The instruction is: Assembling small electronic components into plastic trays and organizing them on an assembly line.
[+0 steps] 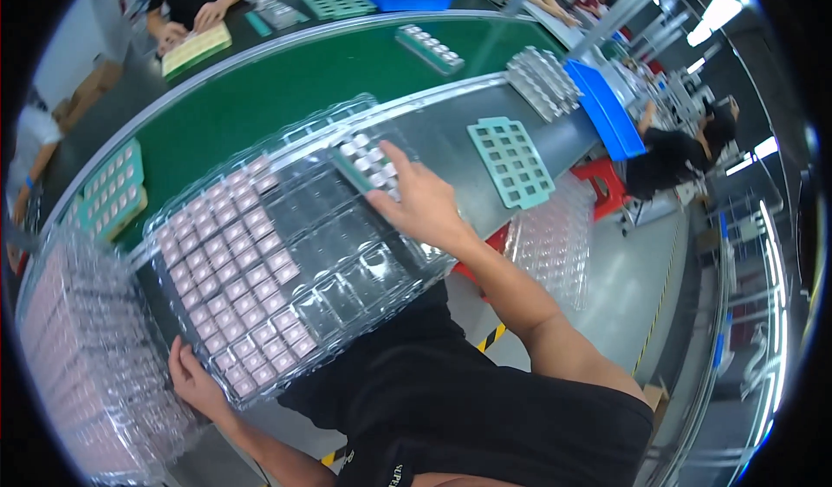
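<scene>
A black shirt (503,392) lay nearest, below the near edge of the surface (451,136), over which a clear tray (347,283) of pink pieces (230,244) seemed to jut; by the tray's far right corner, fingers of the right hand (425,203) grasped a teal block (353,176) of silvery cubes (371,163). Keeping the block level seemed best. The hand partly hid its right end, and whether fingers of the left hand (201,386) gripped the tray's near left corner could not be told.

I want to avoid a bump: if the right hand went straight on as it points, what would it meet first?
The right hand would first meet the white-topped block, which it seems to touch, though one view leaves depth unclear.
</scene>
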### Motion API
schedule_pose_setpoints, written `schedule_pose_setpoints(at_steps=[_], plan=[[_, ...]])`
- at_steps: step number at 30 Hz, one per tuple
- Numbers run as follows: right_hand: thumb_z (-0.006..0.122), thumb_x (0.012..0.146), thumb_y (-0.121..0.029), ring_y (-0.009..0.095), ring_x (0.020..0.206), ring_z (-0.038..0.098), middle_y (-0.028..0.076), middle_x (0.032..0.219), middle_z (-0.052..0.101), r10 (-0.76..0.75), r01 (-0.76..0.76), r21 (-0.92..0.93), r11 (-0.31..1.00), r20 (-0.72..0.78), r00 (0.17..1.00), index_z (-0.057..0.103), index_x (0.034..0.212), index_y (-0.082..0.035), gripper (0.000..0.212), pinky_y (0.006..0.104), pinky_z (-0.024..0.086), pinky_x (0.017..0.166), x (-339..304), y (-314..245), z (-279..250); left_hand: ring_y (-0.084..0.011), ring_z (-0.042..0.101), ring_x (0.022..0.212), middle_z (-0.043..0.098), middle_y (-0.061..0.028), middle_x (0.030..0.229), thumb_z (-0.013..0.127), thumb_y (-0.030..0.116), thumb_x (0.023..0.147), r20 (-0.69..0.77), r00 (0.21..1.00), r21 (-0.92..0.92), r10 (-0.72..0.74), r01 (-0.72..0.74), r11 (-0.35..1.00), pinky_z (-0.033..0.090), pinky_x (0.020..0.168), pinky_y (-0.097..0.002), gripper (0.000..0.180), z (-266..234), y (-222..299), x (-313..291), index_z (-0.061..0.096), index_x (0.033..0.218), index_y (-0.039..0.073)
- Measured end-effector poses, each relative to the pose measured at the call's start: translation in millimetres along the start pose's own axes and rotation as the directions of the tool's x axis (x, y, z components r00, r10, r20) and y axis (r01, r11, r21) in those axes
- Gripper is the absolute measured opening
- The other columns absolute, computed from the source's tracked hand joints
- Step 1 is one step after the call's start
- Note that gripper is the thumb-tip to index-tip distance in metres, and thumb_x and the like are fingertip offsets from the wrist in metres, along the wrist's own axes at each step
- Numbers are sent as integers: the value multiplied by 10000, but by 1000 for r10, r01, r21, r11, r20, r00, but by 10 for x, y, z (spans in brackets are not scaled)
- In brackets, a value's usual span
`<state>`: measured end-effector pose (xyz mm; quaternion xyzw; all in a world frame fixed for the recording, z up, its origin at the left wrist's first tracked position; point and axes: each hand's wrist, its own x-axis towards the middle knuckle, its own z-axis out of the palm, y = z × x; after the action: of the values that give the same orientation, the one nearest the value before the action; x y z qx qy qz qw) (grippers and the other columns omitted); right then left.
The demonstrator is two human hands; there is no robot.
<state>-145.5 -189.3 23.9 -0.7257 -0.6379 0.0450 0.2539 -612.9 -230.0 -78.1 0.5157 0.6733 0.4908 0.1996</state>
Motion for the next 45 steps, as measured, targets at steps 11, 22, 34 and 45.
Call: schedule_pose_setpoints(at_steps=[11, 22, 34, 45], plan=[[660, 984, -257, 127, 792, 670, 71, 966, 716, 46, -496, 672, 549, 569, 821, 705, 1170, 13, 331, 281, 570, 645, 316, 788, -101, -95, 564, 810, 705, -76, 1015, 548, 138, 1043, -28, 1000, 5, 7, -7, 1000, 459, 739, -241, 292, 6, -54, 29, 682, 1268, 8], [648, 827, -170, 200, 749, 706, 171, 755, 715, 53, -237, 421, 876, 405, 913, 745, 970, 43, 274, 380, 551, 709, 427, 717, -39, -100, 565, 804, 695, -69, 984, 548, 130, 1038, -51, 998, 27, -34, 35, 999, 461, 730, -240, 287, -8, 99, -26, 685, 1252, -3], [809, 814, -257, 349, 841, 668, 138, 940, 628, -156, 173, -95, 980, 163, 974, 640, 1036, -35, 357, 438, 532, 687, -52, -225, -229, -81, 551, 782, 707, -57, 975, 548, 106, 1024, -83, 996, -39, -33, 30, 999, 462, 722, -230, 283, 55, 179, -78, 697, 1242, 5], [676, 733, 0, 299, 775, 661, 167, 935, 556, -383, 423, -354, 834, 181, 906, 555, 917, 14, 220, 378, 547, 645, -63, -276, -88, -58, 527, 742, 708, -54, 976, 544, 102, 1025, -90, 994, -112, -57, 47, 993, 431, 656, -210, 282, 51, 275, -77, 695, 1245, 10]])
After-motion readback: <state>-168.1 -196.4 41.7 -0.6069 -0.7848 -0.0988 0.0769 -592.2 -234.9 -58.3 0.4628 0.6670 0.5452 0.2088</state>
